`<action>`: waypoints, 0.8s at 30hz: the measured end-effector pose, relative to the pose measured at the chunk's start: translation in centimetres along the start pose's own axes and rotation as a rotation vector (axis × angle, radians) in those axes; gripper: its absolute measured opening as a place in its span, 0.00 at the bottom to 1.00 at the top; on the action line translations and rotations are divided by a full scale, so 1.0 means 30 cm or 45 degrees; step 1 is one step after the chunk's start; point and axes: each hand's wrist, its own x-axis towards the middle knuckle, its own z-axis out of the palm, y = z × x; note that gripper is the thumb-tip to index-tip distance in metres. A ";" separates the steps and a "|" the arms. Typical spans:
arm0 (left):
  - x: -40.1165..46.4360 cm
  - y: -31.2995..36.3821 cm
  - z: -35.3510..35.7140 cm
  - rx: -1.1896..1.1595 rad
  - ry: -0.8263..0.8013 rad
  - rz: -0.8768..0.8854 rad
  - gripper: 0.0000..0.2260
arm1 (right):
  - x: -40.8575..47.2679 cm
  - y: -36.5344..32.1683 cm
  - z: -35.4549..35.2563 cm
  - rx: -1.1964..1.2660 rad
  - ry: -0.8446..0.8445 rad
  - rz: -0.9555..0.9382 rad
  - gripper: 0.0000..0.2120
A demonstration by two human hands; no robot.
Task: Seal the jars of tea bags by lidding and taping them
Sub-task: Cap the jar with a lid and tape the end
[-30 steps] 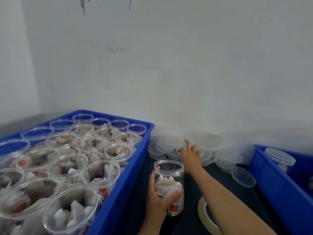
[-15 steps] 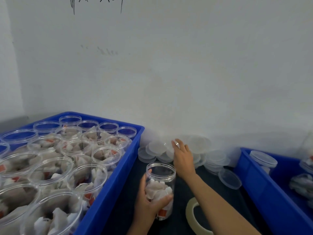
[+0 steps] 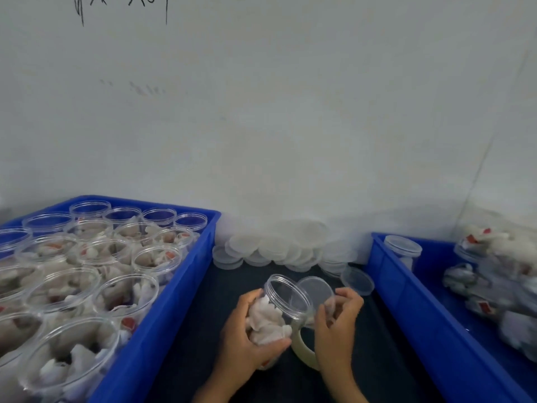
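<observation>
Lid sitting just right of the jar mouth, about to be capped.

Left hand [image 3: 247, 333] is wrapping the jar [image 3: 279, 312] at lower centre of the frame, grip clamped round its body, and the jar is tilting so its long axis and open mouth are leaning toward the upper right. Right hand [image 3: 338, 318] is pinching the clear lid [image 3: 315, 290] by its near edge, grip closed on it; the lid is standing partly on edge, just beside the rim and overlapping it from behind. My read: the lid needs swinging left and flattening square to the tilted mouth. Tape roll [image 3: 302, 351] is lying on the desk [image 3: 203, 330] beneath both hands, nearer the right one.
</observation>
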 end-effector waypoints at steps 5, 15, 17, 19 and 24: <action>-0.019 0.016 -0.005 0.129 -0.093 0.063 0.41 | -0.035 -0.021 -0.038 0.239 -0.176 0.293 0.11; -0.011 0.050 0.000 0.317 -0.130 0.152 0.41 | -0.005 -0.034 -0.122 0.362 -0.626 -0.013 0.22; -0.006 0.055 0.005 0.336 -0.146 0.177 0.40 | -0.007 -0.036 -0.122 0.315 -0.665 -0.037 0.22; 0.000 0.056 0.007 0.332 -0.167 0.199 0.40 | -0.012 -0.032 -0.120 0.284 -0.687 -0.037 0.22; 0.009 0.064 0.008 0.303 -0.248 0.153 0.42 | -0.011 -0.038 -0.118 0.227 -0.670 0.036 0.21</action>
